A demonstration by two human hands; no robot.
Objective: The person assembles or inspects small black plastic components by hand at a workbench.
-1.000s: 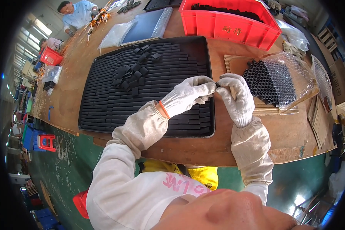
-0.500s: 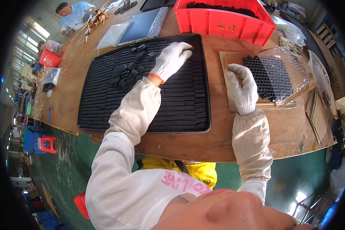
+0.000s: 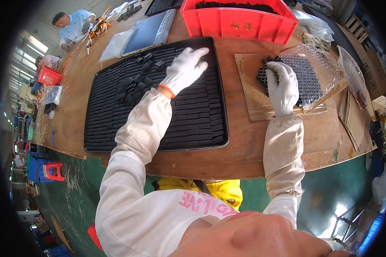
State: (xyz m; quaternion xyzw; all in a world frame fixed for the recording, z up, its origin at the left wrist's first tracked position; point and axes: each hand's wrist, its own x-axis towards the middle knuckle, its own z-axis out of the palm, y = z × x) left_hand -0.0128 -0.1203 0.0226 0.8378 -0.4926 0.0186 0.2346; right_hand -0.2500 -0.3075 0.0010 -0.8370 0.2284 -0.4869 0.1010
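My left hand (image 3: 187, 70), in a white knit glove, hovers over the far right part of a large black tray (image 3: 222, 100). Its fingers are spread, with nothing visible between them. Rows of small black blocks (image 3: 193, 115) line the tray, and a loose heap of black pieces (image 3: 135, 88) lies on top of them. To the right, my gloved right hand (image 3: 284, 85) reaches over standing black tubes (image 3: 261, 76). Its fingers are curled down at the tubes' left side, and the fingertips' hold is hidden. Clear bubble wrap (image 3: 309, 79) covers the right part of the tubes, which stand on corrugated cardboard (image 3: 251, 103).
A red bin (image 3: 240, 29) with black pieces stands beyond the tray. Plastic bags (image 3: 116, 43) and a blue-grey sheet (image 3: 152, 31) lie at the far left. Cardboard pieces (image 3: 351, 118) are at the right edge. A co-worker (image 3: 73, 25) handles wires farther off.
My right hand has moved from the tubes' left side onto them, its fingers now reaching in among them. My left hand's fingers have spread apart over the tray. The view has shifted slightly.
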